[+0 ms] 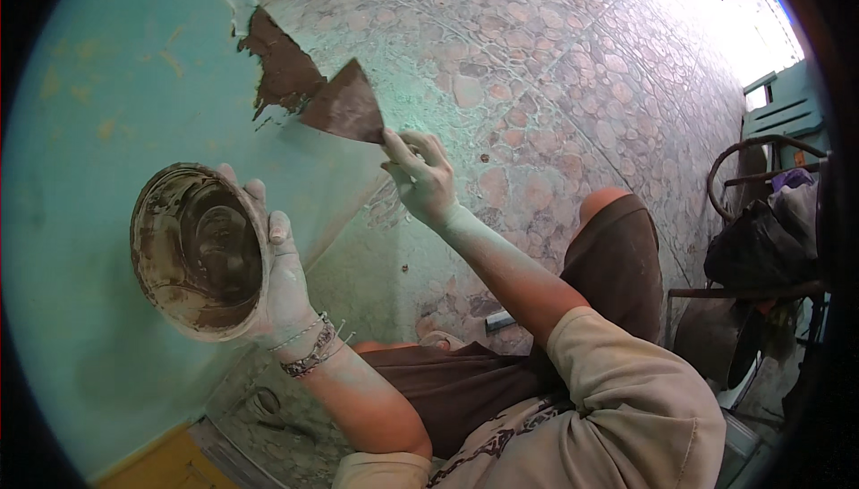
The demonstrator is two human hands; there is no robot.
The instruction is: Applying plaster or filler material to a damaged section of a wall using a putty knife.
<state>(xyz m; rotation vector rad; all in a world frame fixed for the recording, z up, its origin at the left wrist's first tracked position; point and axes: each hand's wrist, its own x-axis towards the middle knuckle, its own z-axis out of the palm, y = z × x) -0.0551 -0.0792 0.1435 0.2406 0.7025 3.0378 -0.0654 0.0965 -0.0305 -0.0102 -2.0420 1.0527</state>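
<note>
My left hand [284, 292], dusted pale, grips a shallow round bowl [197, 247] smeared inside with brown paste, tilted toward me. My right hand [420, 171], also dusty, is closed on the handle of a wide scraper [344, 109], its blade coated in brown. The blade's left corner lies at the lower end of a ragged brown patch [277, 55] along the edge of the turquoise wall [107, 131]; I cannot tell whether it touches. Pale bare material shows at the patch's upper end. The scraper's handle is mostly hidden by my fingers.
The stone-patterned floor [537, 68] is dusted near the wall. At the right, a metal-framed chair [720, 167] holds dark bags [761, 247], beside teal panels [778, 109] and a bright opening. A yellow surface [170, 458] is at the lower left. My bent knee [608, 238] is beside my right forearm.
</note>
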